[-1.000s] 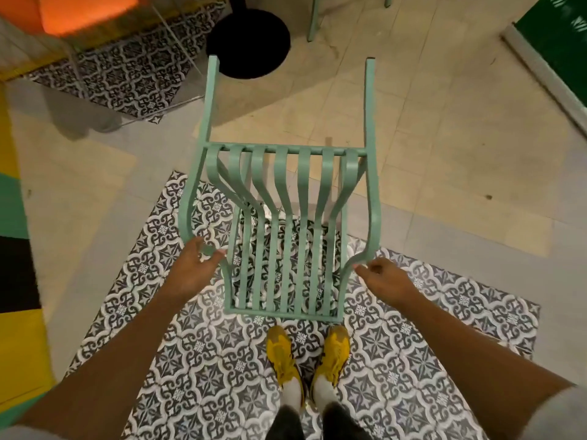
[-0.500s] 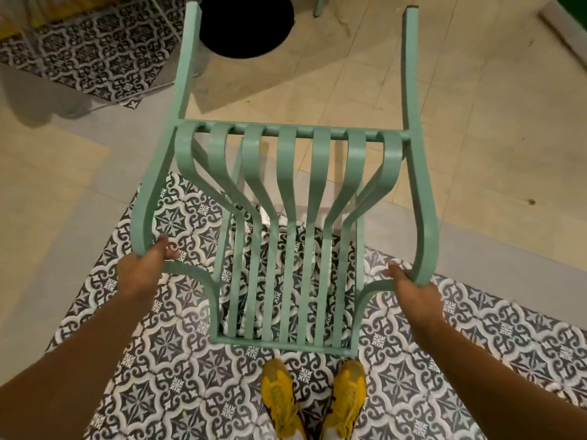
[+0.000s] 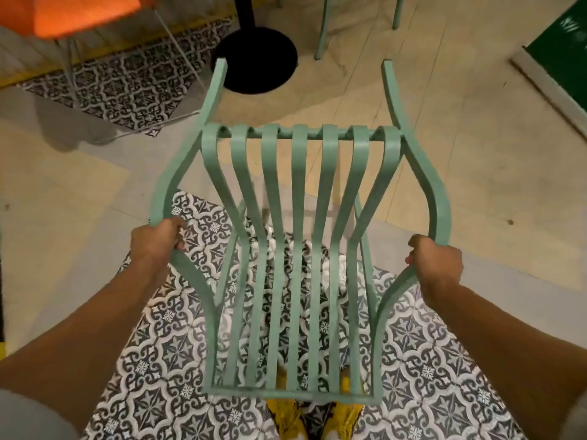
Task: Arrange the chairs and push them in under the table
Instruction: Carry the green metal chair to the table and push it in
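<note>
A mint-green metal slatted chair (image 3: 298,249) fills the middle of the head view, its backrest toward me and its two front legs pointing away. My left hand (image 3: 157,246) grips the left side of the chair frame. My right hand (image 3: 436,265) grips the right side of the frame. Just beyond the chair's legs stands the table's black round base (image 3: 257,61) with its black post; the tabletop is out of view.
An orange chair (image 3: 63,14) on thin metal legs stands at the upper left. Legs of another green chair (image 3: 322,30) show behind the table base. A green wall panel (image 3: 559,55) runs along the right. My yellow shoes (image 3: 286,417) are under the chair's back.
The chair has come up and closer to me, looming larger in view. Both hands have slid wider and closed firmly around the frame's sides. The table base now sits nearer the chair's legs.
</note>
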### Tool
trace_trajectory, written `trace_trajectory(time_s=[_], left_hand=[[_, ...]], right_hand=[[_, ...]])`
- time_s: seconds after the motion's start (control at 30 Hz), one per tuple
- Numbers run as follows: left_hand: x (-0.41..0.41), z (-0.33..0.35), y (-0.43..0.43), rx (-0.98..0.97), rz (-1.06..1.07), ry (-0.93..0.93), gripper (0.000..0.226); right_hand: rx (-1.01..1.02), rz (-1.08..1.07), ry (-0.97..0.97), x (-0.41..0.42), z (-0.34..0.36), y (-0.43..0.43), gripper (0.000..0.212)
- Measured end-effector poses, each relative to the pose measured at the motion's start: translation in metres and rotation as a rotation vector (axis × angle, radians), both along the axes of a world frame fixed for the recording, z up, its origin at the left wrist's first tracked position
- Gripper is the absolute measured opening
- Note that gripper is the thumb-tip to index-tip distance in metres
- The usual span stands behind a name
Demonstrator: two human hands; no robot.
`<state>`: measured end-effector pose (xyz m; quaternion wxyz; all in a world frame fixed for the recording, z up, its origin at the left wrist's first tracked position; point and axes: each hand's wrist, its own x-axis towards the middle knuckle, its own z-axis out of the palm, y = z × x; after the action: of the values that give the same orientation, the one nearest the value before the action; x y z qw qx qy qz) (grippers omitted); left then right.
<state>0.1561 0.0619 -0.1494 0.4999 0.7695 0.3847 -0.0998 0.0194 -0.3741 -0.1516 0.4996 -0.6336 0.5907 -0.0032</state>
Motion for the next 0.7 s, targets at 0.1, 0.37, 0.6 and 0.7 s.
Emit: trace_trajectory(time_s=[0.1, 0.37, 0.6, 0.7], left_hand=[[0.002, 0.029, -0.001, -0.019, 0.005, -0.009, 0.019], [-0.004, 0.065, -0.003, 0.020, 0.041, 0.003, 0.054], [0.003, 0.079, -0.015, 0.186, 0.048, 0.104, 0.032], [0.010, 0.080, -0.016, 0.184, 0.047, 0.121, 0.030]], right_hand=[[-0.022, -0.026, 0.022, 0.005, 0.026, 0.001, 0.028], [-0.052, 0.004, 0.089, 0.009, 0.069, -0.005, 0.051], [-0.090, 0.008, -0.029, 0.003, 0.071, -0.003, 0.029], [-0.127, 0.032, -0.113, -0.014, 0.063, 0.010, 0.016]])
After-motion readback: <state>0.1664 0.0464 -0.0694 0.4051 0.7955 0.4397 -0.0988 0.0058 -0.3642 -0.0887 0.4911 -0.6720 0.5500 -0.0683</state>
